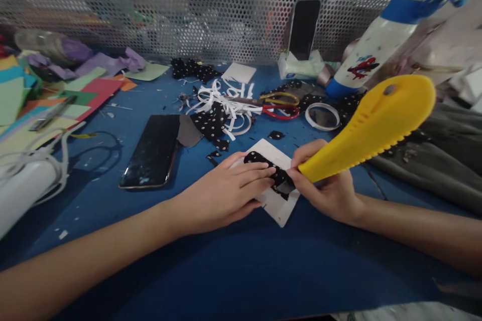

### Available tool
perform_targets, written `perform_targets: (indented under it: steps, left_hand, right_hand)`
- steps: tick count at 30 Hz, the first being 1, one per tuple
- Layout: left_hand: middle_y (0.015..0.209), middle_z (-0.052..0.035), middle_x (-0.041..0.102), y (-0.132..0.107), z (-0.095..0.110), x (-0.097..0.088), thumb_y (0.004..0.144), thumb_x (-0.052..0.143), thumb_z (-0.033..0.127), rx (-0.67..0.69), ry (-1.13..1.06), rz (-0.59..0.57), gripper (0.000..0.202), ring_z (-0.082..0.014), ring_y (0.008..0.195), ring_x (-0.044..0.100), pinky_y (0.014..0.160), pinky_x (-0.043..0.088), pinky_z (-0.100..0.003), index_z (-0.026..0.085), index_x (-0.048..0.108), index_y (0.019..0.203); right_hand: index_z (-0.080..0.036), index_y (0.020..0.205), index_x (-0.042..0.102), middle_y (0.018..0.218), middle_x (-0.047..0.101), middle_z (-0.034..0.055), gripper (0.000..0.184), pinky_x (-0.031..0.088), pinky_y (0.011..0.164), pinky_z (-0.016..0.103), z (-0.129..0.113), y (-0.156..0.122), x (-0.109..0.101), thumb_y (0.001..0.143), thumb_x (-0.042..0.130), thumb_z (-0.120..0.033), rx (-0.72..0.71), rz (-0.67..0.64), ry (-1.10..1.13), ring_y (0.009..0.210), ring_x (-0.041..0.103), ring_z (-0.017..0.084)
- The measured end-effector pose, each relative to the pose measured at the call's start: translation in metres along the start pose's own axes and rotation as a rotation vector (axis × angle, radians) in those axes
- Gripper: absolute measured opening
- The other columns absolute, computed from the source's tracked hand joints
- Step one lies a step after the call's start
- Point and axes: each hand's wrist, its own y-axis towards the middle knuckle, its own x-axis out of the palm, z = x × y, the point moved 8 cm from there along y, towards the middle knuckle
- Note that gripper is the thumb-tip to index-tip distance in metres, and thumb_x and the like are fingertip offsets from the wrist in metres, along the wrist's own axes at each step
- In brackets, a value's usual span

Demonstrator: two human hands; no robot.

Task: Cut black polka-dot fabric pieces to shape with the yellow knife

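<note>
With left fingers (251,178) flat on dotted cloth (259,157) already over white card (279,214), right fingers (304,185) around yellow tool (376,125); seemingly unfinished.

- The desk (241,271) was blue, littered with bits (63,234).
- A white card (280,214) lay mid-desk.
- Left of the card lay a phone (151,148).
- Behind the card lay white strips (208,94), dotted scraps (211,124) and a white ring (309,117).
- Coloured paper (101,89) lay far left.

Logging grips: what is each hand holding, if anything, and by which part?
The right hand grips the yellow tool by its narrow lower end; the left hand rests on dotted fabric without a visible grasp.
</note>
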Motion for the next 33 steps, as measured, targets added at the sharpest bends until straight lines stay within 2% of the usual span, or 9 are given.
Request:
perform_targets:
  steps: [6, 12, 20, 26, 33]
  left_hand:
    - [0.143, -0.0106, 0.049, 0.0, 0.0, -0.002, 0.099, 0.045, 0.027, 0.005, -0.004, 0.015, 0.036, -0.0233, 0.137, 0.039, 0.115, 0.022, -0.053, 0.014, 0.045, 0.133]
    - [0.144, -0.0116, 0.048, 0.0, 0.001, -0.002, 0.1, 0.045, 0.027, -0.006, -0.027, 0.007, 0.034, -0.0232, 0.137, 0.038, 0.114, 0.023, -0.054, 0.015, 0.047, 0.131]
    - [0.14, -0.012, 0.052, -0.001, 0.0, -0.006, 0.1, 0.046, 0.026, 0.002, -0.032, 0.058, 0.032, -0.0224, 0.135, 0.041, 0.116, 0.022, -0.05, 0.013, 0.049, 0.129]
    - [0.138, -0.012, 0.053, -0.002, 0.001, -0.006, 0.1, 0.042, 0.026, 0.016, -0.049, 0.056, 0.031, -0.0233, 0.135, 0.041, 0.116, 0.021, -0.049, 0.013, 0.05, 0.128]
    - [0.138, -0.0074, 0.054, -0.004, -0.003, -0.015, 0.102, 0.039, 0.03, -0.019, -0.064, 0.091, 0.035, -0.0192, 0.132, 0.044, 0.118, 0.02, -0.041, 0.014, 0.05, 0.131]
  right_hand:
    - [-0.023, 0.096, 0.051, 0.084, 0.058, 0.0021, 0.018, 0.055, 0.071, 0.029, -0.004, -0.003, 0.008, 0.086, 0.062, -0.013, -0.053, -0.088, -0.022, 0.076, 0.059, 0.016]
    - [-0.023, 0.097, 0.046, 0.081, 0.058, 0.002, 0.014, 0.056, 0.066, 0.028, -0.009, -0.004, 0.014, 0.09, 0.056, -0.016, -0.086, -0.198, -0.048, 0.071, 0.06, 0.015]
    - [-0.023, 0.098, 0.049, 0.083, 0.06, 0.0026, 0.018, 0.052, 0.061, 0.028, -0.005, -0.005, 0.008, 0.084, 0.057, -0.015, -0.044, -0.175, -0.12, 0.069, 0.061, 0.016]
    - [-0.025, 0.09, 0.048, 0.063, 0.06, -0.0048, 0.022, 0.045, 0.051, 0.026, -0.009, -0.002, 0.012, 0.077, 0.053, -0.008, 0.037, -0.227, -0.18, 0.05, 0.057, 0.012]
    - [-0.024, 0.082, 0.048, 0.058, 0.06, -0.0048, 0.018, 0.041, 0.044, 0.026, -0.008, -0.004, 0.015, 0.076, 0.05, -0.007, -0.022, -0.202, -0.146, 0.045, 0.055, 0.011]
